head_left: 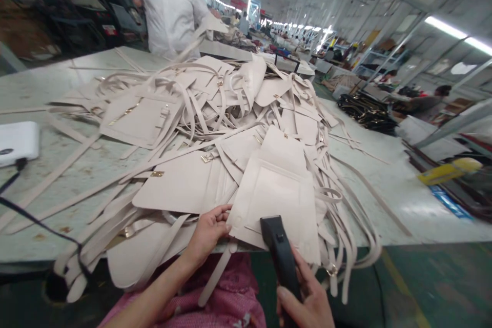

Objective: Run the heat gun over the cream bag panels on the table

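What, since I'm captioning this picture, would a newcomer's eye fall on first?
Probably the sprawling heap of beige straps and panels across the middle of the pale table. Next, at its near edge, the black handheld device in the right hand, beside the left hand, which holds a flat beige panel by its edge. Beyond the heap, a person in a white shirt stands at the far side.

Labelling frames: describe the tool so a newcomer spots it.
Find the beige pile on the table. At its near edge, the right hand grips the tool, which points at a panel. Its black body sets it apart from the beige pieces.
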Tool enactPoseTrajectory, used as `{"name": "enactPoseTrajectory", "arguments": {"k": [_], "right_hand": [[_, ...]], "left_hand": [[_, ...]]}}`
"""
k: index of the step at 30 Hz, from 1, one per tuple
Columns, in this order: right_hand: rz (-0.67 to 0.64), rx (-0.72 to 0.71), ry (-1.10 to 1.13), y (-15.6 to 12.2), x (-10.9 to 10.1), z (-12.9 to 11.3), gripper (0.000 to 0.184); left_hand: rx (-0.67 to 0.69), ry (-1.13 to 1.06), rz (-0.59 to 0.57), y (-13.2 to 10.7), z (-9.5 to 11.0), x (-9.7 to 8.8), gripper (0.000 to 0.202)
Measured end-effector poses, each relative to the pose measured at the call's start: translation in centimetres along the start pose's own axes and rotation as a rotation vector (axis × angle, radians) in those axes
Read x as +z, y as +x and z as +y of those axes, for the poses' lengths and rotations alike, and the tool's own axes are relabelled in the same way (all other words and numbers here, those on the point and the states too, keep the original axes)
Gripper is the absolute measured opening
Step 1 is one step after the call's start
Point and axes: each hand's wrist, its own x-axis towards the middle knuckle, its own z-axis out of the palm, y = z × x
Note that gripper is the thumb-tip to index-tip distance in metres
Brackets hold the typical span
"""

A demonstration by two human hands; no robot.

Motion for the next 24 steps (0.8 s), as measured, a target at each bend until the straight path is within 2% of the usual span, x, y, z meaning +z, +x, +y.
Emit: {"name": "enactPoseTrajectory", "arguments": {"k": [4,8,11,13,16,18,21,24], "right_hand": [[-0.016,-0.089,0.146,-1.0,1.5,2.5,0.077],[-0.087,-0.112,0.180,-1.2,1.8,3.1,0.077],[-0.137,-0.097,0.140,-1.0,1.0,2.1,0.080],[-0.182,-0.107,0.132,-0.5,0.8,0.8,0.076],[-0.271,-0.110,0.113,0.5,1.2,-1.4,0.065],[-0.342,-0.069,0.074,1.4,1.8,-2.4,0.067],[-0.410,-0.052,0.010,3.0,2.6,-2.8,0.076],[-0.396,-0.080,-0.042,4.3,2.9,-2.0,0.084]], "left_hand": [[-0.019,0.075,0.011,0.3,0.2,0.1,0.049],[-0.007,0.091,0.007,0.9,-0.2,0.4,0.052],[0.012,0.079,-0.029,1.1,-0.7,0.3,0.050],[0.023,0.058,-0.036,1.2,-0.9,0.2,0.049],[0.022,0.023,-0.040,1.0,-0.9,-0.1,0.050],[0.027,-0.007,-0.057,0.9,-0.8,-0.1,0.048],[0.027,-0.062,-0.055,0.8,-0.5,-0.2,0.044],[0.003,-0.095,0.001,0.8,-0.4,-0.3,0.047]]}}
